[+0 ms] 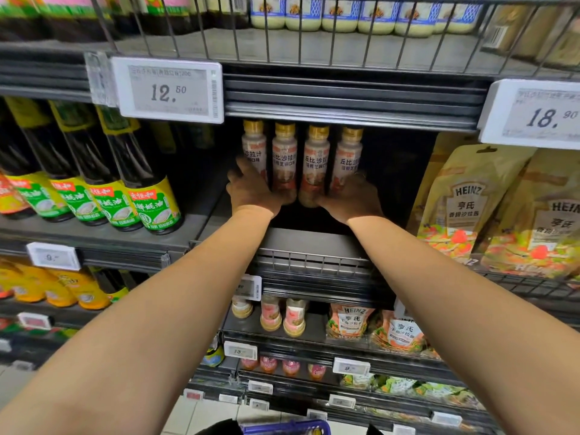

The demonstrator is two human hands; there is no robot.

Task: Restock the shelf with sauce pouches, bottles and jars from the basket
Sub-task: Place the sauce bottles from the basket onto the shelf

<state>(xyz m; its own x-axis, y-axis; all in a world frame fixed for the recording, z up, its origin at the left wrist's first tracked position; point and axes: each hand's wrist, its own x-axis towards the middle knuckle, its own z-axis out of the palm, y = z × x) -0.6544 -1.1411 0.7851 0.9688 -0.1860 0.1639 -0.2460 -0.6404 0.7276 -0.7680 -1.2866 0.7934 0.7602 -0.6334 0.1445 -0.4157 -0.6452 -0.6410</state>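
Gold-capped bottles [299,164], gripped between both hands [303,196]

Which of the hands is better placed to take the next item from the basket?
Probably neither: left hand and right hand both grip the row of four bottles, equally far from the basket. They should release first.

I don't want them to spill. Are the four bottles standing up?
Yes, upright: the four bottles have gold caps on top, held between the left hand and right hand.

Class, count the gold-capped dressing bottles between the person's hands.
4, in one row: first bottle by the left hand, second, third, fourth by the right hand. More may hide behind.
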